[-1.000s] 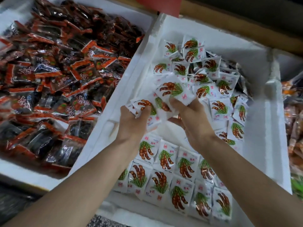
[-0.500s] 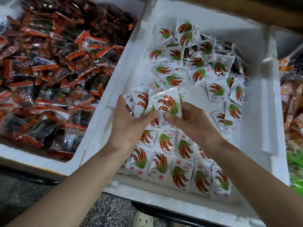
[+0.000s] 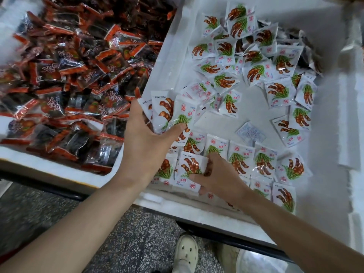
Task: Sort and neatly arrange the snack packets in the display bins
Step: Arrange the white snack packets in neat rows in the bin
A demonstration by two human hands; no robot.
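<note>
A white foam bin holds many white snack packets printed with brown pods and green leaves. My left hand grips a fanned stack of these packets above the bin's left side. Lower down, my right hand pinches a single packet at the near left end of the tidy front rows. Loose packets lie jumbled at the back. One packet lies face down in the bare middle.
A second foam bin on the left is piled with red-and-black snack packets. The bins rest on a dark metal frame over speckled floor. A white shoe shows below.
My hands have parted: the right hand dropped to the near front row with one packet, while the left kept the stack. The view tilted down toward the floor.
</note>
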